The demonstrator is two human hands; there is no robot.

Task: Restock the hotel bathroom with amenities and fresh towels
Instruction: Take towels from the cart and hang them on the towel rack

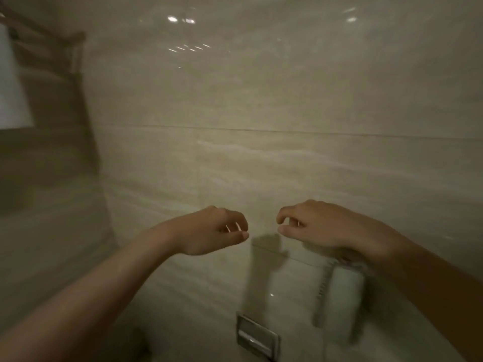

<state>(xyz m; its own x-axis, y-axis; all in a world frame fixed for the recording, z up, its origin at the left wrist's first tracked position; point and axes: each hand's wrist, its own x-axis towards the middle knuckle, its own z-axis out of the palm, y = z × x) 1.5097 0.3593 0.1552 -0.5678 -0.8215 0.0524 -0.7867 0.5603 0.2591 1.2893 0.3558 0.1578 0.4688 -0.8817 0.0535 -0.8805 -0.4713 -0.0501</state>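
Btwn items, by the look: no towel or amenity in hand. Left grip (217, 232) and right grip (313, 226) both up in front of the tiled wall (261, 100), near each other but not touching. Fingers loosely curled, thumb close to forefinger, so narrow, w/ nothing visible held. Very blurry, so can't rule out sth thin pinched there.

Task's thing: white towel (11, 82) at far left edge, seemingly hanging at a rail (52, 39) high on the side wall, well apart from both grips. Under the right grip, a wall phone (345, 291) w/ coiled cord. Lower centre, a metal holder (257, 335) set in the wall; can't tell if stocked.

To do the step well:
- Turn head left first and get the rail fully in view before reaching.
- Uncurl fingers wide and take the towel w/ both grips at the top corners.
- Hang it w/ edges level.
- Mind the phone cord when lowering the right arm; likely an easy snag.
- Check the holder for paper after.

Probably early-to-mid task, as no fresh amenities in view.
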